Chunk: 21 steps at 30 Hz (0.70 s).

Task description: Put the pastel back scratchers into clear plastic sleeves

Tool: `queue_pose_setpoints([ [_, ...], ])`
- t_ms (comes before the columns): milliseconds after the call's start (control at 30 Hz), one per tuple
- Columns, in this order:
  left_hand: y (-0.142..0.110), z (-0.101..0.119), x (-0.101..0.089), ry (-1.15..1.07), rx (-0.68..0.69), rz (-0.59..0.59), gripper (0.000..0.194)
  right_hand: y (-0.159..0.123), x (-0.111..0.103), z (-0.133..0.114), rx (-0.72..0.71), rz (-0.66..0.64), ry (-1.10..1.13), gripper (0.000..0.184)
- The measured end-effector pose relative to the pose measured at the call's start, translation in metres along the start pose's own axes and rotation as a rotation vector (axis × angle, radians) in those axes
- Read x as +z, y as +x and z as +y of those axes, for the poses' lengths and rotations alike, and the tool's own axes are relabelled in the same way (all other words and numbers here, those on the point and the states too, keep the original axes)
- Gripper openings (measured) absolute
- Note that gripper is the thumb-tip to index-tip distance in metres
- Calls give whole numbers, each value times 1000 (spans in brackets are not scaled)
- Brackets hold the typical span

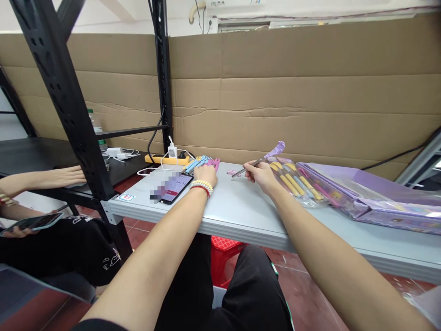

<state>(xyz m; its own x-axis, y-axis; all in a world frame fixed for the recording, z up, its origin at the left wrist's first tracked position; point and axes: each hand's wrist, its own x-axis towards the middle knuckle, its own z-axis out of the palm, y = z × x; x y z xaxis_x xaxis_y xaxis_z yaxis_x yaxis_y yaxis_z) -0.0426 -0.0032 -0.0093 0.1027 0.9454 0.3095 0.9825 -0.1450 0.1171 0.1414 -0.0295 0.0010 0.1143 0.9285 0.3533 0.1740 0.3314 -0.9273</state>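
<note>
Pinched in my right hand (260, 177) is a slim grey pen (246, 169) with a purple topper (276, 149), its tip angled down to the left near the tabletop. A small pink label or sticker (233, 173) lies beside the tip. My left hand (206, 175), a beaded bracelet at its wrist, is curled on the table with its fingertips hidden. Just beyond it lie blue pens (196, 164) and a pink wavy-topped item (216, 162); whether my fingers grip one I cannot tell. A phone (177, 186) with a lit screen rests left of that hand.
Yellow-and-grey pens in clear plastic (289, 179) lie right of my right hand, next to an open purple box (361, 197). A yellow power strip (168, 159) with white cables is at the back. A black shelf post (65, 101) stands left; another person's hand (69, 176) is beyond.
</note>
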Motion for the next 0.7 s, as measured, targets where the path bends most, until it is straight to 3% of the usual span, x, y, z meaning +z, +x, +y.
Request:
queue_pose_setpoints([
  [233,0,3,-3,32,-85,103,28,5,-5,-2,-53,157,74,38],
  [567,0,-2,0,21,-83,23,31,4,-5,-3,-39,137,41,37],
  [700,2,-2,2,-12,-90,97,39,4,-4,-2,-58,129,35,38],
])
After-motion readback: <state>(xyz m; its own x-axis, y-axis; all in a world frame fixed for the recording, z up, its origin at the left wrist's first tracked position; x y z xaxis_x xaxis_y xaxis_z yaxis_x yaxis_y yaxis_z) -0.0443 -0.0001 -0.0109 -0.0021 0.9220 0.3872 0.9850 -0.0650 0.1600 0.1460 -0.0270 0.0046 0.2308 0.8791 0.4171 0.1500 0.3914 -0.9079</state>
